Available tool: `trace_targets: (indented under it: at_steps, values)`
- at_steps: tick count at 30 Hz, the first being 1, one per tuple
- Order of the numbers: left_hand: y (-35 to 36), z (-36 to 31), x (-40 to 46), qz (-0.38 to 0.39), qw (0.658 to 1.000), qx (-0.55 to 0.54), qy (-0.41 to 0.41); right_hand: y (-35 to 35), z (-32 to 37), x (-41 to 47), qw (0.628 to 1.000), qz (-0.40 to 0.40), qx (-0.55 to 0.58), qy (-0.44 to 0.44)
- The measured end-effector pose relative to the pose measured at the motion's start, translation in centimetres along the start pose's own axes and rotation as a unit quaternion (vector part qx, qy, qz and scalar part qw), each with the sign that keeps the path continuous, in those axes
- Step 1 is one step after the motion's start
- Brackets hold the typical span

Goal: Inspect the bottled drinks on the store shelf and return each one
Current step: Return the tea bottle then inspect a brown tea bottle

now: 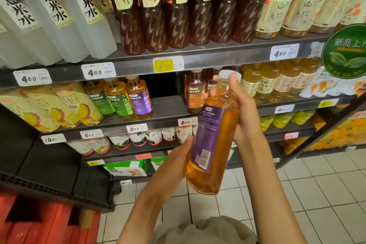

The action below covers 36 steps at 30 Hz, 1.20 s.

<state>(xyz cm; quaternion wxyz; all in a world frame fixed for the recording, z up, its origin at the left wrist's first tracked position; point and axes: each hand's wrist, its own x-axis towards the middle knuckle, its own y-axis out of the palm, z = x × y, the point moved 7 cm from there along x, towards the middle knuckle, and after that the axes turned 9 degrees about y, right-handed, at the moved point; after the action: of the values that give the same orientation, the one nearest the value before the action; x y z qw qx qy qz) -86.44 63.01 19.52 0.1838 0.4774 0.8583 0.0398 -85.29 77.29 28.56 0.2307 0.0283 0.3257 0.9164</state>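
A store shelf (138,63) of bottled drinks fills the view, several tiers deep, with price tags along each edge. On the middle tier, a dark gap (162,87) sits between a purple-labelled bottle (139,98) on its left and an orange-labelled bottle (195,93) on its right.

In front of the shelf, clear of it, a person holds one bottle (213,134) of amber drink in both hands. It tilts with its white cap (227,75) up and toward the shelf. Its purple label faces the camera, showing small print and a barcode.

The right hand (240,105) wraps around the neck and shoulder, thumb near the cap. The left hand (174,161) cups the lower body from the side, fingers curved against it.

To inspect well, I judge the person should keep the upper grip firm and let the lower hand turn the bottle slowly, so each side of the label comes round. The gap beside the matching purple bottle looks like the likely place to return it, upright.
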Motion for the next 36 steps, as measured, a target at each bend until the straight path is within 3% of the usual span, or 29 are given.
trace_targets:
  at_steps: [3,6,9,12,16,20,23,26,30,36]
  values:
    - [0.7,-1.0,0.2,-0.005,0.999,0.042,0.026,-0.5,0.3,-0.1,0.991,-0.083,-0.106,-0.018]
    - [1.0,-0.3,0.5,-0.021,0.999,-0.039,0.001,-0.6,0.1,0.1,0.983,-0.094,-0.154,0.016]
    - [0.8,0.3,0.4,0.001,0.986,-0.167,-0.03,-0.6,0.1,0.5,0.989,-0.06,-0.127,0.035]
    - [1.9,0.5,-0.3,0.092,0.961,-0.254,-0.065,-0.2,-0.2,0.8,0.998,-0.019,-0.045,0.038]
    - [3.1,0.6,-0.9,0.175,0.942,-0.265,-0.105,0.2,-0.7,1.1,0.999,0.017,0.009,0.045]
    - [1.1,0.9,0.3,0.089,0.969,-0.22,-0.077,-1.0,-0.6,1.4,0.997,-0.035,-0.045,0.043]
    - [1.0,1.0,0.4,0.066,0.974,-0.203,-0.075,-2.4,-1.2,2.1,0.989,-0.092,-0.078,0.084]
    - [2.0,0.7,0.2,0.084,0.959,-0.254,-0.093,-3.5,-2.5,2.7,0.979,-0.111,-0.092,0.146]
    - [2.9,-0.2,0.1,0.104,0.907,-0.389,-0.126,-3.7,-5.4,3.2,0.974,-0.08,0.012,0.212]
    - [2.0,0.0,0.4,0.087,0.908,-0.39,-0.123,-3.2,-7.1,4.2,0.967,-0.047,0.07,0.239]
